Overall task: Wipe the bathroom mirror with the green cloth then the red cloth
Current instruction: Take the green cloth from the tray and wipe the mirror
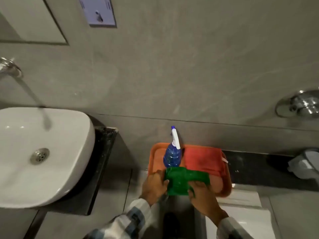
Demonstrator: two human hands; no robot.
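The green cloth (184, 180) lies bunched over the near edge of an orange tray (226, 187). My left hand (153, 187) grips its left side and my right hand (203, 197) grips its right side. The red cloth (204, 159) lies folded flat in the tray behind it. A blue spray bottle (172, 156) with a white nozzle stands in the tray's left part. Only the mirror's lower corner (34, 19) shows, on the wall at the top left.
A white basin (43, 152) on a black counter sits at the left, with water running from a chrome tap (10, 68). A chrome fitting (300, 104) is on the wall at right. A grey crumpled thing (303, 163) lies on the black ledge.
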